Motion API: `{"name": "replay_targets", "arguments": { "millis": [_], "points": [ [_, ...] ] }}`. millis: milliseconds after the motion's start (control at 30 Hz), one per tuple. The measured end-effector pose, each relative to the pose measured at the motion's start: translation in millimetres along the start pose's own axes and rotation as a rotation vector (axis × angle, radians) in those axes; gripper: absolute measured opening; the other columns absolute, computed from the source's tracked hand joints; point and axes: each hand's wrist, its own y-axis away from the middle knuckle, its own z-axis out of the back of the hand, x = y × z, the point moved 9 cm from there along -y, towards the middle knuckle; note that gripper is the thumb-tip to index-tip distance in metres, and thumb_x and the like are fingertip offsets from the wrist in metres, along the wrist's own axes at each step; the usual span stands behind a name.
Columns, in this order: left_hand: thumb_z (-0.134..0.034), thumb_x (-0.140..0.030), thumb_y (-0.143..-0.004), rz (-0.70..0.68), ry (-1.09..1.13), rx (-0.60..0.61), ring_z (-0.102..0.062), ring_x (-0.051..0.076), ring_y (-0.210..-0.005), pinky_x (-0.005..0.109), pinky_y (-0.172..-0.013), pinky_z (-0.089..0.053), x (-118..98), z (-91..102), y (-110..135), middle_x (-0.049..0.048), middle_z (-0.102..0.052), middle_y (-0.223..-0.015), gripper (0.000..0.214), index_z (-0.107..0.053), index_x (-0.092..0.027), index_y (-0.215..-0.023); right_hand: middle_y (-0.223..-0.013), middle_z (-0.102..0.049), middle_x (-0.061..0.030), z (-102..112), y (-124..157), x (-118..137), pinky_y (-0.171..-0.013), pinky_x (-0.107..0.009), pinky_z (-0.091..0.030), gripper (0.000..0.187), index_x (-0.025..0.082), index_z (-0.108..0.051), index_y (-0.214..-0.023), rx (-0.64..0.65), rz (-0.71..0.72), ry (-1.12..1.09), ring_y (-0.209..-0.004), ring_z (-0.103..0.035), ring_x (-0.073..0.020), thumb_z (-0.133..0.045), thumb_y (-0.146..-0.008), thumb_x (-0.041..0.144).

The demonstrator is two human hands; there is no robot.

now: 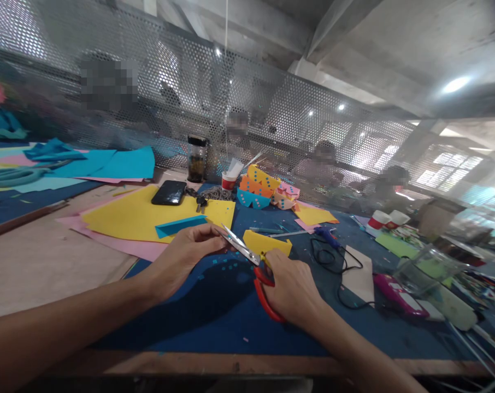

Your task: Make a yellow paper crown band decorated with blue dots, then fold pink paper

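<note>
Right hand gripping red-handled scissors over the dark-blue surface, shiny metal blades angling to the left hand! Its fingertips bunch at the points; whether they pinch anything, can't tell. Just behind, a creased blue strip before smooth yellow sheeting; farther out, dotted, scalloped pieces.

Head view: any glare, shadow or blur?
Head view, upper right: ceiling lamp glares white; head view, centre: dark shadow on the blue mat below the left hand, scissors fairly clear; head view, right edge: clutter smeared and stretched; head view, background: pixel blocks over parts of the perforated screen.
</note>
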Motion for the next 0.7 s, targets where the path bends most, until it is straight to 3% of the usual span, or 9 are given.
{"name": "replay_targets", "arguments": {
  "millis": [500,700],
  "points": [
    [-0.086,-0.037,-0.080,0.020,0.016,0.023,-0.073,0.017,-0.085,0.024,-0.078,-0.054,4,-0.6,0,0.0029,-0.081,-0.088,0.018,-0.079,-0.021,-0.081,-0.084,-0.068,-0.0028,0,-2,-5,-0.061,-0.033,-0.014,0.011,0.021,-0.062,-0.089,-0.033,0.000,-0.003,-0.067,-0.059,-0.0174,-0.061,-0.092,0.031],
    [-0.092,-0.036,-0.075,0.094,0.115,-0.026,-0.077,0.020,-0.092,0.025,-0.083,-0.057,11,2.3,-1,0.0027,-0.082,-0.085,0.021,-0.077,-0.022,-0.081,-0.081,-0.066,-0.0017,-2,-5,-13,-0.063,-0.030,-0.024,0.010,0.022,-0.059,-0.089,-0.058,-0.011,-0.146,-0.072,-0.060,-0.0184,-0.056,-0.097,0.028]
  ]
}}
